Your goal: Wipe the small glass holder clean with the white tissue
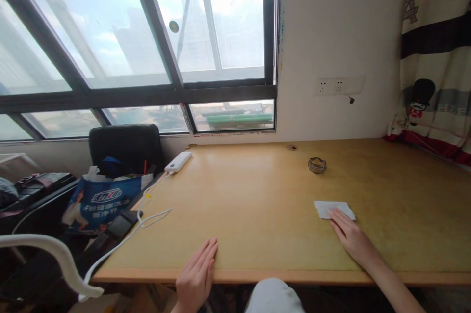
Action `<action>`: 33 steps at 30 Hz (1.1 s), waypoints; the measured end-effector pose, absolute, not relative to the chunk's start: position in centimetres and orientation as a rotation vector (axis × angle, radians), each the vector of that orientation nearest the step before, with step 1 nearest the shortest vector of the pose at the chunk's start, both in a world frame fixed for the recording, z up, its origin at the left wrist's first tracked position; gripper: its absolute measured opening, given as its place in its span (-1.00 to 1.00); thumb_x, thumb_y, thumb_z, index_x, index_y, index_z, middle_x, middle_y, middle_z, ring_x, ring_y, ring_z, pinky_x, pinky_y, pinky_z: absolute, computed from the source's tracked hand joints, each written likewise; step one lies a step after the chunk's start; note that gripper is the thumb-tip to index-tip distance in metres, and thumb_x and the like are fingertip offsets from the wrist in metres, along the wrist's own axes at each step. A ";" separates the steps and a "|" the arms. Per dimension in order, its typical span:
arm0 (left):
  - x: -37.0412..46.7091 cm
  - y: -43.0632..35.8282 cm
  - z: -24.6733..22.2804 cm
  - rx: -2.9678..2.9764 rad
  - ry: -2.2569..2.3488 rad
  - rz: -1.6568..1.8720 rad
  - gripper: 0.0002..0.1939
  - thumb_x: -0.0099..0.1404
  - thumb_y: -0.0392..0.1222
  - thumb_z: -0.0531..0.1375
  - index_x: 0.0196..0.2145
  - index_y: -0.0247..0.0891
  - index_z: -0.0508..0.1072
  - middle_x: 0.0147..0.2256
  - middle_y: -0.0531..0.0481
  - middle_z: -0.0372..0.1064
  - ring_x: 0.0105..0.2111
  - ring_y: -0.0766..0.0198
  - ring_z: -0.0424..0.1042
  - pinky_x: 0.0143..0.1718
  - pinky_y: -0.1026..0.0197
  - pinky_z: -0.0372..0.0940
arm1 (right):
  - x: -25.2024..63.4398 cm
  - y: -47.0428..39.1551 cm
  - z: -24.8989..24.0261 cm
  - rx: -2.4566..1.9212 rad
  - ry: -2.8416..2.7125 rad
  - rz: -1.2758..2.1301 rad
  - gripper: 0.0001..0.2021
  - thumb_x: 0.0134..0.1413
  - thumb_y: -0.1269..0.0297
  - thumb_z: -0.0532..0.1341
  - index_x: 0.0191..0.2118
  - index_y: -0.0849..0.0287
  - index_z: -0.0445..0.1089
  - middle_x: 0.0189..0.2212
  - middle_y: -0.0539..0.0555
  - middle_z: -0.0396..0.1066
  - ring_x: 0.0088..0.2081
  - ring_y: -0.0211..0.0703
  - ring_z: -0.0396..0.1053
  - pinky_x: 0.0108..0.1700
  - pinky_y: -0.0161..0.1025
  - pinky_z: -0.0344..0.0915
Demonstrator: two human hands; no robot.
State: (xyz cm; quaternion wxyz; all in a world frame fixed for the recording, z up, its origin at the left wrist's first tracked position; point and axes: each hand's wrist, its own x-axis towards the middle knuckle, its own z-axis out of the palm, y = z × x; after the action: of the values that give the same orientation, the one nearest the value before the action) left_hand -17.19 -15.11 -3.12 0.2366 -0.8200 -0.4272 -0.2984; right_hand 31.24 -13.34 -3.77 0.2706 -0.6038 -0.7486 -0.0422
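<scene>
My left hand [196,273] lies flat at the table's front edge, its fingers stretched out and side by side, with nothing in it. To the right, my right hand [351,237] rests on a folded white tissue [326,207]. Its fingertips press down on the tissue's near side, with the fingers extended and laid flat. The tissue lies flat on the yellowish wooden table [250,205]. Beyond it sits a dark bracelet-like ring of thin bands [317,166], apart from both hands.
A white power bank [178,161] with a white cable [156,216] lies at the table's left edge. A blue bag [106,200] sits on a black chair [125,148]. A curved white tube [47,244] crosses the lower left. A patterned curtain [437,72] hangs at right.
</scene>
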 end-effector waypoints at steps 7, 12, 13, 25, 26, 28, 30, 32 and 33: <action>-17.4 -15.6 -2.6 -2.278 -1.125 -0.808 -0.58 0.16 -0.35 0.00 0.00 -0.32 0.25 -0.05 -0.07 0.27 -0.01 0.18 0.21 -0.07 0.16 0.20 | 30.1 -14.2 -3.5 -1.651 -2.025 -0.210 -0.56 0.07 0.16 -0.04 0.07 0.22 0.12 0.04 0.12 0.16 0.10 -0.04 0.05 0.08 -0.03 0.10; -17.2 -15.7 -2.3 -2.274 -1.111 -0.830 -0.62 0.16 -0.36 0.00 -0.04 -0.33 0.29 -0.07 -0.09 0.29 -0.03 0.19 0.23 -0.08 0.17 0.21 | 25.5 -17.8 -3.8 -1.739 -1.882 -0.331 -0.52 0.07 0.20 -0.04 0.11 0.25 0.04 0.09 0.12 0.07 0.11 -0.05 0.01 0.09 -0.08 0.06; -17.2 -15.6 -2.3 -2.271 -1.113 -0.840 -0.62 0.16 -0.36 0.00 -0.05 -0.33 0.29 -0.07 -0.09 0.29 -0.03 0.19 0.23 -0.08 0.17 0.21 | 24.6 -18.6 -4.0 -1.756 -1.843 -0.359 -0.53 0.06 0.21 -0.03 0.10 0.24 0.05 0.08 0.11 0.10 0.10 -0.05 0.03 0.08 -0.09 0.06; -17.4 -15.4 -3.3 -2.279 -1.126 -0.946 -0.64 0.16 -0.34 0.02 -0.07 -0.32 0.31 -0.09 -0.11 0.30 -0.05 0.16 0.26 -0.11 0.15 0.24 | 22.4 -20.8 -4.5 -1.736 -1.644 -0.584 -0.57 -0.05 0.39 -0.05 0.00 0.25 0.22 -0.04 0.10 0.27 -0.04 -0.07 0.23 0.00 -0.18 0.11; -17.3 -15.4 -3.3 -2.281 -1.130 -0.953 -0.65 0.16 -0.34 0.02 -0.07 -0.32 0.32 -0.08 -0.11 0.30 -0.05 0.16 0.25 -0.11 0.15 0.23 | 22.4 -20.8 -4.5 -1.740 -1.633 -0.582 -0.57 -0.05 0.39 -0.06 -0.01 0.25 0.23 -0.05 0.10 0.27 -0.05 -0.08 0.24 0.00 -0.19 0.11; -17.3 -15.4 -3.4 -2.290 -1.129 -0.952 -0.65 0.17 -0.33 0.02 -0.07 -0.32 0.32 -0.08 -0.11 0.30 -0.04 0.16 0.25 -0.11 0.14 0.23 | 22.4 -20.8 -4.5 -1.747 -1.612 -0.579 -0.59 -0.05 0.38 -0.06 -0.04 0.25 0.26 -0.06 0.10 0.29 -0.05 -0.08 0.24 -0.01 -0.20 0.12; -17.4 -15.4 -3.6 -2.299 -1.118 -0.936 -0.65 0.16 -0.33 0.03 -0.06 -0.32 0.31 -0.07 -0.11 0.29 -0.04 0.16 0.25 -0.10 0.14 0.23 | 22.4 -20.8 -4.6 -1.752 -1.611 -0.574 -0.61 -0.06 0.38 -0.06 -0.07 0.25 0.29 -0.09 0.11 0.31 -0.07 -0.08 0.25 -0.02 -0.20 0.12; -17.5 -15.4 -3.7 -2.301 -1.108 -0.921 -0.63 0.16 -0.34 0.04 -0.05 -0.32 0.29 -0.06 -0.12 0.28 -0.04 0.15 0.24 -0.10 0.14 0.22 | 22.4 -20.8 -4.7 -1.755 -1.625 -0.571 -0.62 -0.06 0.38 -0.06 -0.11 0.25 0.31 -0.11 0.12 0.32 -0.08 -0.07 0.26 -0.02 -0.18 0.12; -17.5 -15.4 -3.7 -2.302 -1.107 -0.915 -0.62 0.16 -0.34 0.04 -0.04 -0.33 0.29 -0.06 -0.12 0.27 -0.03 0.15 0.24 -0.10 0.14 0.22 | 22.5 -20.8 -4.8 -1.754 -1.631 -0.571 -0.63 -0.06 0.39 -0.06 -0.12 0.25 0.31 -0.12 0.12 0.33 -0.08 -0.06 0.26 -0.02 -0.17 0.12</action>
State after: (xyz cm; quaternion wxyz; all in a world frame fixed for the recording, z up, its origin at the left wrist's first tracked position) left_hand -17.51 -15.40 -3.69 0.2126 -0.8291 -0.3987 -0.3294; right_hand 22.47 -20.79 -4.77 0.3332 -0.6717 -0.6244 -0.2188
